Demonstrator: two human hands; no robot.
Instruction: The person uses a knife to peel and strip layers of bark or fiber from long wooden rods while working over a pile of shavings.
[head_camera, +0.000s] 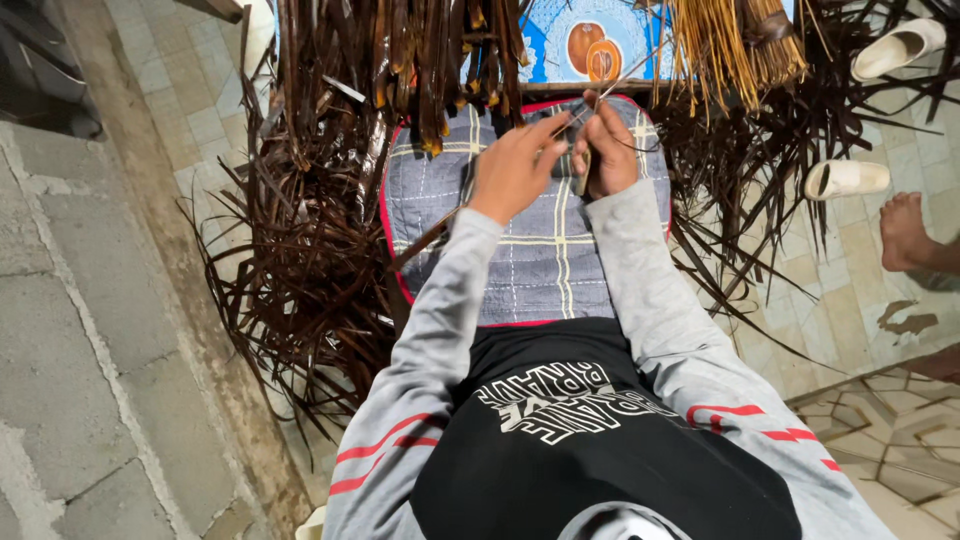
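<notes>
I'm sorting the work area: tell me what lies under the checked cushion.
Dark brown leaf strips stick out from beneath the cushion on its left and right sides. What sits directly under its middle is covered, so it cannot be seen.

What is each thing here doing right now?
Left hand: pinching a thin strip.
Right hand: closed around a thin strip.
Thin strip: held between both hands, slanting up.
Checked cushion: lying flat under the hands.
Dark leaf strips: piled loose.
Pale sandals: off, lying apart.
Bare foot: resting on tiles.
</notes>
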